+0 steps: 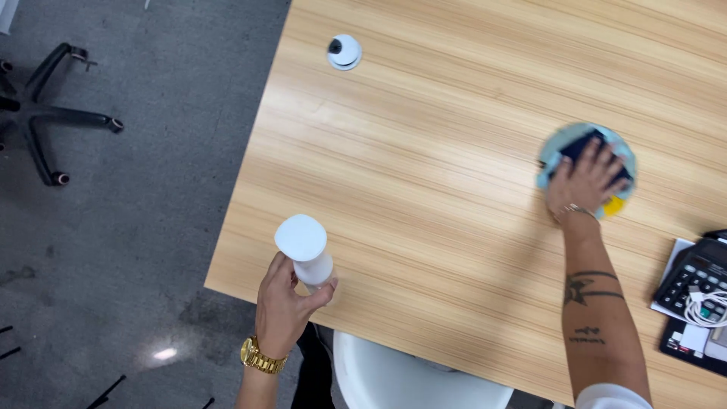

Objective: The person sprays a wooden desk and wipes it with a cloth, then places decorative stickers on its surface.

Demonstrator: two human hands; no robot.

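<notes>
Head view. The left hand (286, 307) holds a white spray bottle (306, 248) upright, fingers wrapped about its body, just off the near-left corner of the wooden desk (424, 151). The right hand (585, 182) lies flat, fingers spread, pressing a round blue cleaning pad (556, 151) onto the desk, gripping nothing. Right of the pad sit a calculator (693, 276) and white cable (708, 307): a wide wipe could knock them; stray spray could wet them.

Bare wooden table (424, 189) between both hands; small white camera (344, 52) far off, calculator (693, 274) at right edge.
</notes>
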